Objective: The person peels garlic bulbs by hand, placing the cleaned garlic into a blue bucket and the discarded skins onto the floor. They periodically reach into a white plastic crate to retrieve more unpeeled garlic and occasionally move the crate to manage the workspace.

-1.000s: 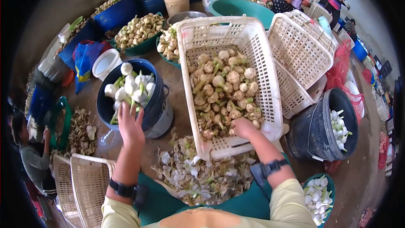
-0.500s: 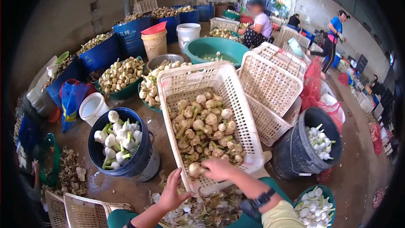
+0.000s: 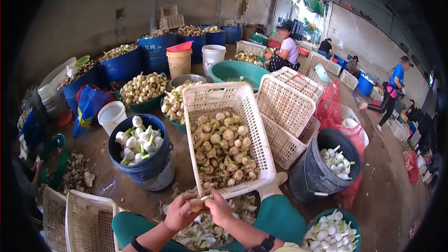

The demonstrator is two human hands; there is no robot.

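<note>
Just past the near edge of a white plastic crate (image 3: 219,95), my left hand (image 3: 179,212) and my right hand (image 3: 217,209) meet over my lap. Between them is a garlic bulb (image 3: 200,201), mostly covered by the fingers of both hands. Many brown, unpeeled garlic bulbs (image 3: 224,147) fill the tilted crate. Below my hands, loose garlic peelings (image 3: 205,228) lie in a heap between my knees. A blue bucket (image 3: 156,170) of clean white garlic stands to the left. To the right, a black bucket (image 3: 303,172) holds more white bulbs.
A green basin (image 3: 357,238) of white garlic sits at lower right. Stacked crates (image 3: 284,102) and red mesh bags (image 3: 329,105) stand beyond the black bucket. Blue drums (image 3: 122,65) of unpeeled garlic line the wall. One person (image 3: 285,51) sits ahead; another (image 3: 395,84) walks at right.
My right hand has come out of the crate with a garlic bulb. My left hand, open beside the crate before, has closed on it too. The walking person appears farther right.
</note>
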